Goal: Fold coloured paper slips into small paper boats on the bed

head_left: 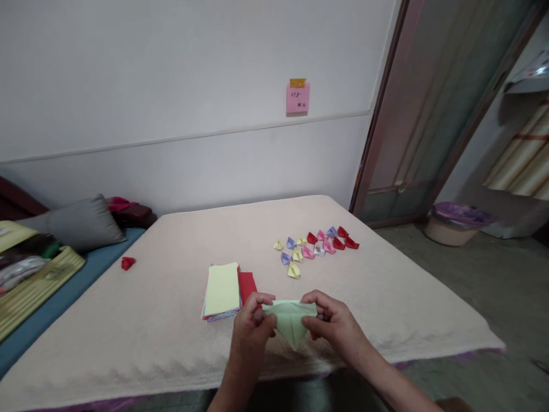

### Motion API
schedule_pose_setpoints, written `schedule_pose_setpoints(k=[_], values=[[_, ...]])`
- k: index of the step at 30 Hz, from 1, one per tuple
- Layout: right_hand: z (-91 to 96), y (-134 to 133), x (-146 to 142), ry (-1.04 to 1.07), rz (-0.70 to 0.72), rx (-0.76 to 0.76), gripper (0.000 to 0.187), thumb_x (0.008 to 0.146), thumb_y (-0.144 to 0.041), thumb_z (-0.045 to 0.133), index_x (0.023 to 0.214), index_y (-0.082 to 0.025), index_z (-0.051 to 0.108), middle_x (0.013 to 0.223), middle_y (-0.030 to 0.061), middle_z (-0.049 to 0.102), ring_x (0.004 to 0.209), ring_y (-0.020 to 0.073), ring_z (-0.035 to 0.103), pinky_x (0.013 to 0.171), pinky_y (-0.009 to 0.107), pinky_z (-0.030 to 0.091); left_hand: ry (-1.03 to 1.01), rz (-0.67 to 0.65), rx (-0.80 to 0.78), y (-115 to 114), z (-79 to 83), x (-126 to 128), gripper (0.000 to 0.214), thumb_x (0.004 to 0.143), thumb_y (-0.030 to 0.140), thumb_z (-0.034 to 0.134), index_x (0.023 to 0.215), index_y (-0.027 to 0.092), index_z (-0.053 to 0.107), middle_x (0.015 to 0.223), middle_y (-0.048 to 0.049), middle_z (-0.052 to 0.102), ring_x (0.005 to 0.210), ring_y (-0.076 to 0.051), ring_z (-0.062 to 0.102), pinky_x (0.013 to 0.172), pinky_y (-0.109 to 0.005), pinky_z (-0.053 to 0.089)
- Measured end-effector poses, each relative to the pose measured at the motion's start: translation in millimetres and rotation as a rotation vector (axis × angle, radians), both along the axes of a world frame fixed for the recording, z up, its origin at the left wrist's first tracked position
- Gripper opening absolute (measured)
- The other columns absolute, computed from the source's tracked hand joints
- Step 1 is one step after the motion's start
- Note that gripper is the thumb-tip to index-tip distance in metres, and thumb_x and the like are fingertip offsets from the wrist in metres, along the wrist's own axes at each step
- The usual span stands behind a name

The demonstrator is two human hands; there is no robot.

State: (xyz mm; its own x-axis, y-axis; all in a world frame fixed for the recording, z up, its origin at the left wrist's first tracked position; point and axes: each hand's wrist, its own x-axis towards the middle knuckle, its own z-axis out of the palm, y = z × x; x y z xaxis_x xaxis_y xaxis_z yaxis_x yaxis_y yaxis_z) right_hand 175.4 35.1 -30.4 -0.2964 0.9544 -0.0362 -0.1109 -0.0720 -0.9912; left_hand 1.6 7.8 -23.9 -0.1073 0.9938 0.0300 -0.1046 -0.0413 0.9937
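Note:
A folded sheet of pale green paper (291, 325) hangs between my two hands above the front of the cloth-covered table. Its upper edge is a straight band and its lower part tapers to a point facing me. My left hand (256, 323) pinches the left corner between thumb and fingers. On the opposite corner, my right hand (330, 317) pinches the paper the same way. Just behind my left hand lies a stack of paper (222, 289) with a yellow sheet on top. A red sheet (247, 285) sticks out from its right side.
Several small folded paper boats (307, 252) in red, pink, yellow and purple sit in rows at back right. A red folded piece (127, 262) lies far left. A grey pillow (81, 222) rests beyond the table's left edge. A lined bin (457, 222) stands on the floor at right.

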Motion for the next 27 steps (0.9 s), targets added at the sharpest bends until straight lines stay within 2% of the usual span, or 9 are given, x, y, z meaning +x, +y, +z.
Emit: schedule_pose_setpoints(k=[2, 6, 11, 17, 22, 27], values=[[0.4, 0.6, -0.6, 0.007, -0.001, -0.018, 0.021, 0.062, -0.028, 0.070, 0.076, -0.018, 0.058, 0.052, -0.0069, 0.050, 0.043, 0.0081, 0.044, 0.043, 0.020, 0.038, -0.026, 0.027, -0.016, -0.3, 2.3, 0.8, 0.014, 0.066, 0.016, 0.063, 0.077, 0.018, 0.053, 0.094, -0.0020, 0.063, 0.051, -0.007, 0.049, 0.049, -0.021, 0.043], [0.7, 1.4, -0.1, -0.003, -0.042, -0.026, 0.020, 0.060, -0.027, 0.071, 0.073, -0.017, 0.059, 0.048, -0.0071, 0.049, 0.041, 0.0079, 0.044, 0.042, 0.020, 0.035, -0.112, 0.065, -0.050, 0.5, 5.1, 1.7, 0.019, 0.062, 0.015, 0.066, 0.072, 0.018, 0.049, 0.092, -0.0013, 0.063, 0.051, -0.007, 0.051, 0.049, -0.020, 0.043], [1.5, 1.6, 1.5, 0.007, -0.050, -0.015, 0.018, 0.061, -0.025, 0.071, 0.073, -0.016, 0.060, 0.047, -0.0065, 0.050, 0.041, 0.0084, 0.045, 0.043, 0.020, 0.033, -0.148, 0.076, -0.047, 1.8, 4.4, 1.1, 0.019, 0.062, 0.017, 0.067, 0.064, 0.018, 0.048, 0.073, 0.0015, 0.062, 0.054, -0.009, 0.054, 0.052, -0.021, 0.043], [3.0, 1.9, 1.9, -0.002, -0.041, -0.006, 0.016, 0.062, -0.024, 0.070, 0.073, -0.016, 0.061, 0.047, -0.0061, 0.051, 0.042, 0.0087, 0.045, 0.043, 0.020, 0.032, -0.220, 0.036, -0.107, 3.8, -1.7, 0.4, 0.015, 0.062, 0.016, 0.068, 0.069, 0.017, 0.055, 0.053, 0.0056, 0.057, 0.050, -0.009, 0.051, 0.052, -0.020, 0.041], [2.9, 2.3, 2.2, -0.017, -0.035, 0.003, 0.014, 0.062, -0.023, 0.068, 0.072, -0.016, 0.061, 0.047, -0.0061, 0.050, 0.042, 0.0087, 0.045, 0.044, 0.020, 0.033, -0.405, -0.023, -0.142, 2.0, 1.8, 3.3, 0.011, 0.063, 0.011, 0.064, 0.070, 0.015, 0.057, 0.062, 0.0022, 0.062, 0.058, -0.010, 0.055, 0.059, -0.021, 0.043], [0.8, 2.2, 1.7, -0.060, -0.044, 0.036, 0.014, 0.062, -0.026, 0.068, 0.071, -0.016, 0.062, 0.047, -0.0062, 0.049, 0.042, 0.0089, 0.045, 0.043, 0.020, 0.033, -0.463, 0.013, -0.191, 0.8, -0.7, 3.7, 0.015, 0.059, 0.010, 0.067, 0.066, 0.016, 0.055, 0.060, 0.0023, 0.063, 0.057, -0.010, 0.056, 0.058, -0.020, 0.042]])
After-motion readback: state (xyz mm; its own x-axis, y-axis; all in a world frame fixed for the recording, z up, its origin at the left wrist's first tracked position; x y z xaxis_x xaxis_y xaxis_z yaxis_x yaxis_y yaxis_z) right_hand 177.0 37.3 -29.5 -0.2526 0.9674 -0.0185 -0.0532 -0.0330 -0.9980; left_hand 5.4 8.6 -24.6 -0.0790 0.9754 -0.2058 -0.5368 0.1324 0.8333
